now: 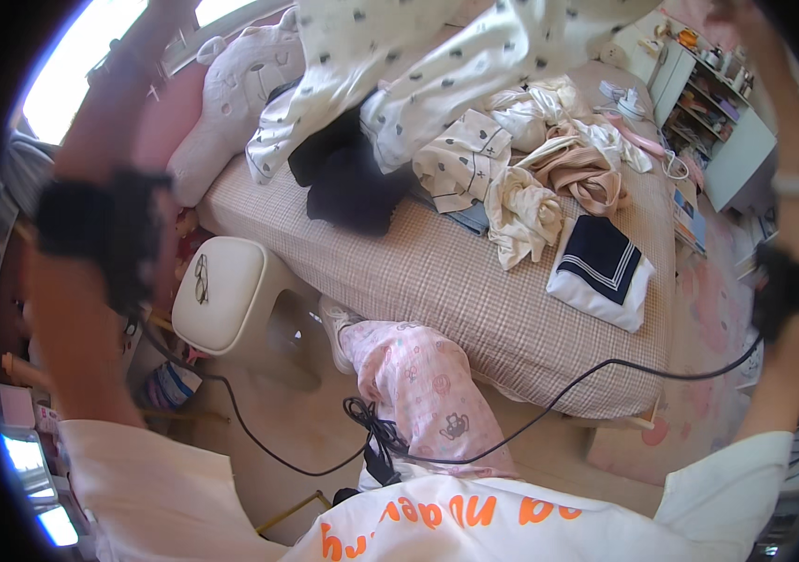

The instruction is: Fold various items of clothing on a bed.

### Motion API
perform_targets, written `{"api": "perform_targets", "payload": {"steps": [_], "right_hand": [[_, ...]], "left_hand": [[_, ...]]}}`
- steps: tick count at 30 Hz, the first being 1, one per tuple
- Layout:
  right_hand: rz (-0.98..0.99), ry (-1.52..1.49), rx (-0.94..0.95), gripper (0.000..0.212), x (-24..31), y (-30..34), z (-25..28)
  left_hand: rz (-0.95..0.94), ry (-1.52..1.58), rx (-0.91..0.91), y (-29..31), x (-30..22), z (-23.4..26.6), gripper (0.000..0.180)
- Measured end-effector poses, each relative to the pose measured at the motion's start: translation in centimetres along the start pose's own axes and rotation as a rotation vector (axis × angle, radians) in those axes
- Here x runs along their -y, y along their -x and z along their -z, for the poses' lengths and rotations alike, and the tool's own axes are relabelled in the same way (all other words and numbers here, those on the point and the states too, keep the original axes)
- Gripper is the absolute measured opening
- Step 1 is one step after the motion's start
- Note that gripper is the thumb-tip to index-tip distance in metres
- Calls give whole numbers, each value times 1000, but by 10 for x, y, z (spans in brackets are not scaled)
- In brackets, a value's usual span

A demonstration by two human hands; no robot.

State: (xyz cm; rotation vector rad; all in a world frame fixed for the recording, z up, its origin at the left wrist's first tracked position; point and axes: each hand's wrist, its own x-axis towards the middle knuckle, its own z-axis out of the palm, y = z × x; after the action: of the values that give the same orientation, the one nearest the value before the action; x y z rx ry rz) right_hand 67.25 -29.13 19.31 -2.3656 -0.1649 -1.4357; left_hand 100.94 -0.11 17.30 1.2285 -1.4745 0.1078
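White trousers (474,84) with small dark hearts hang in the air above the bed, their upper part cut off by the top edge. Both my arms are raised on either side of them. My left hand (165,14) is blurred and mostly past the upper edge. At the top right my right hand (732,21) is smeared by motion, its fingers unclear. Where either hand meets the cloth is out of sight. Beneath the trousers lie a black garment (357,192), a cream patterned garment (463,161) and crumpled cream cloth (523,214).
A folded white top with a navy collar (601,258) lies on the checked bed (371,272). Left are a plush toy (240,89) and a cream stool (221,314) bearing glasses (201,279). A black cable (549,426) links my wrist straps. An open cabinet (699,103) stands far right.
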Motion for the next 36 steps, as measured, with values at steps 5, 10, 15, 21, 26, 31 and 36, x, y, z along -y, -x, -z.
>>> {"api": "perform_targets", "payload": {"steps": [5,10,15,21,26,31,36], "right_hand": [[-163,410,296,48,-15,180,-72],[-853,327,407,45,-11,347,-127],[-1393,-408,128,41,28,397,-161],[-1084,-562,-121,25,53,386,-169],[-911,-425,58,33,58,377,-147],[-1357,-775,676,32,113,352,-107],[-1171,-720,894,21,120,346,-83]], "left_hand": [[594,-132,-211,144,63,-115,46],[847,232,-345,315,114,-174,40],[893,342,-440,387,88,-197,39],[807,391,-744,388,50,-204,28],[732,292,-934,388,19,-207,22],[746,526,-755,431,-35,-177,16],[1037,346,-372,444,-75,-154,21]]}}
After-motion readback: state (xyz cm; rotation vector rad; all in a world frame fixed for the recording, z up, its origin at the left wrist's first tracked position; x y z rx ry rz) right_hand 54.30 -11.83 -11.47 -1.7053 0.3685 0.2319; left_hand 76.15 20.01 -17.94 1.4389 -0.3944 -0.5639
